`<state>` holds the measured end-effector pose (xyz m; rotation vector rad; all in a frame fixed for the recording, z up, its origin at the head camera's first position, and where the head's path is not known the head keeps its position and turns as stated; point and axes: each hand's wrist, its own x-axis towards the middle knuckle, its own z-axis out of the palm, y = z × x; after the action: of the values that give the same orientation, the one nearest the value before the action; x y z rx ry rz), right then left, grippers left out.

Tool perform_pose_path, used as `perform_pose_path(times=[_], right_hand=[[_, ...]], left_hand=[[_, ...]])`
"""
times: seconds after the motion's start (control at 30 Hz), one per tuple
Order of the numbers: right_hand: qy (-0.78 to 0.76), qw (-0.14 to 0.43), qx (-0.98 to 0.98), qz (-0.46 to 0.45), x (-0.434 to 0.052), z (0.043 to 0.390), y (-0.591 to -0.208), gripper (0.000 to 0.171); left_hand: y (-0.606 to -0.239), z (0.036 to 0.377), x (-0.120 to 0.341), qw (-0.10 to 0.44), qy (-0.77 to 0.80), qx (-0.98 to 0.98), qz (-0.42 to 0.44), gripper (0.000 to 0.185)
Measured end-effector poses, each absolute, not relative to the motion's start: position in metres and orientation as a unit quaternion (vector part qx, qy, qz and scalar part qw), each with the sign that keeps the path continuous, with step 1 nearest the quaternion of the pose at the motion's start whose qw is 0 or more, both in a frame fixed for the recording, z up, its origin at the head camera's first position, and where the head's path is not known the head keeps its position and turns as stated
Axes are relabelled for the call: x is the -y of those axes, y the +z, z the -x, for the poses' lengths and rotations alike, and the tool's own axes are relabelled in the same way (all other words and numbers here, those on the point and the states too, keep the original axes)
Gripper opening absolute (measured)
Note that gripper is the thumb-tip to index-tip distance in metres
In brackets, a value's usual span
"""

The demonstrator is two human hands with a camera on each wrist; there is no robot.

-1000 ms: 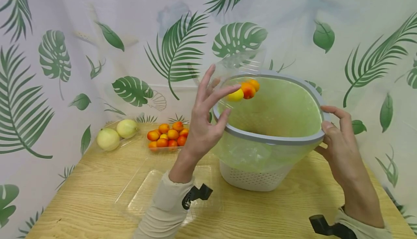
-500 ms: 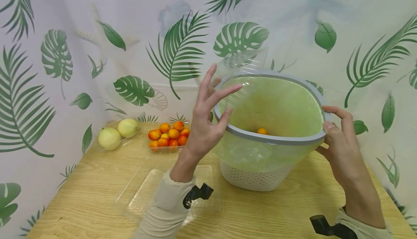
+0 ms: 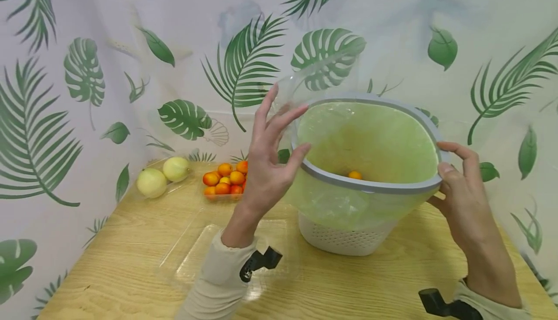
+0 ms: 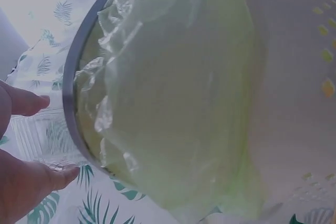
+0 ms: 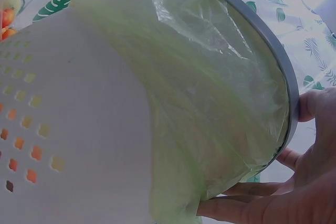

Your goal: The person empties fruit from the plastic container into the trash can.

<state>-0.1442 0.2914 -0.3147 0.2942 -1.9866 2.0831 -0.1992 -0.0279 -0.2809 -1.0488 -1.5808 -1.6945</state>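
At frame centre the tilted bin [image 3: 366, 165] stands on the worktop [image 3: 131, 262], right hand [image 3: 462, 189] gripping its rim, left hand [image 3: 270, 155] spread holding a clear tray [image 3: 301, 83]; it might tip, spilling fruit.

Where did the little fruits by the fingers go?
They dropped from the clear tray in the left hand into the green-lined bin; one fruit shows at the bottom. The right hand kept gripping the rim, and the bin stayed tilted on the table.
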Motion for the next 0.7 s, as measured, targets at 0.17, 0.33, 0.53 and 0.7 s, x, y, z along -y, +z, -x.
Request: perform_pose_path(times=[0.17, 0.33, 0.53, 0.7], right_hand=[[0.711, 0.125, 0.685, -0.097, -0.292, 0.145, -0.315, 0.042], [0.717, 0.123, 0.678, -0.102, -0.294, 0.145, -0.316, 0.041], [0.722, 0.121, 0.672, -0.109, -0.295, 0.146, -0.316, 0.041], [0.72, 0.117, 0.676, -0.102, -0.294, 0.145, -0.316, 0.042]], left_hand=[[-0.281, 0.191, 0.04, 0.301, -0.651, 0.587, 0.376, 0.054], [-0.283, 0.183, 0.057, 0.309, -0.657, 0.587, 0.358, 0.056], [-0.289, 0.173, 0.078, 0.321, -0.662, 0.585, 0.342, 0.055], [-0.295, 0.162, 0.106, 0.306, -0.69, 0.564, 0.336, 0.061]])
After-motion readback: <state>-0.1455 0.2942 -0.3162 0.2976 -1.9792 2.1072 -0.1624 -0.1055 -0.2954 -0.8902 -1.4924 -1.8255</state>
